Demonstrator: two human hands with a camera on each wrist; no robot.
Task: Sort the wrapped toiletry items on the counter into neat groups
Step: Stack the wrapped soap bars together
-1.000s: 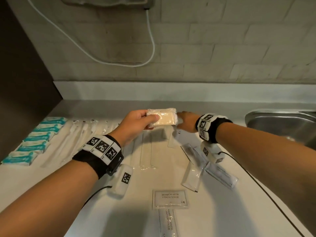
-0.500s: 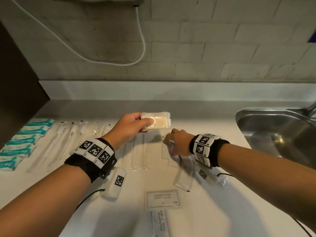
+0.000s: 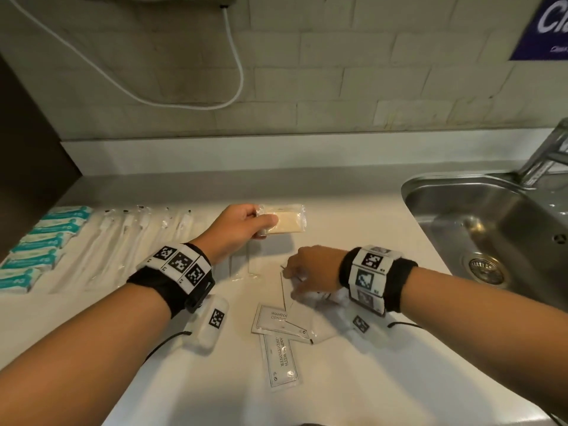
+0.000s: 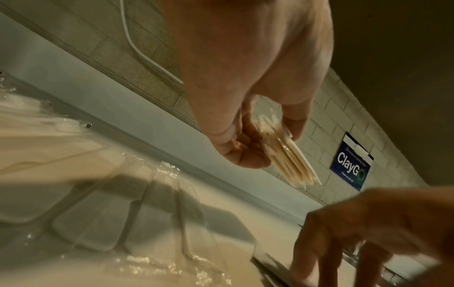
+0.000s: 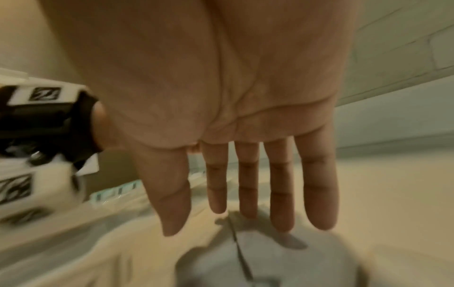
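Note:
My left hand [image 3: 264, 224] holds a clear-wrapped, cream-coloured packet [image 3: 289, 221] above the back of the counter, thumb on top. In the left wrist view the same left hand [image 4: 267, 136] pinches the packet [image 4: 292, 161] by its end. Nearer to me, my right hand [image 3: 292, 273] lies with straight fingers on a white sachet [image 3: 289, 292]; the right wrist view shows the right hand [image 5: 245, 219] flat with its fingers spread over the pale sachet [image 5: 270, 258]. Two "shampoo with conditioner" sachets [image 3: 272, 321] [image 3: 281, 361] lie overlapped in front of it.
Teal-and-white packets [image 3: 40, 241] are lined up at the far left, with clear-wrapped toothbrushes [image 3: 123, 241] beside them and narrow clear sleeves [image 3: 246, 265] under my left hand. A steel sink [image 3: 491, 229] with a tap [image 3: 547, 155] takes up the right. A wall closes the back.
My right hand has come back from beside the cream packet, down onto the white sachets, and they now lie closer to the shampoo sachets. My left hand still holds the packet.

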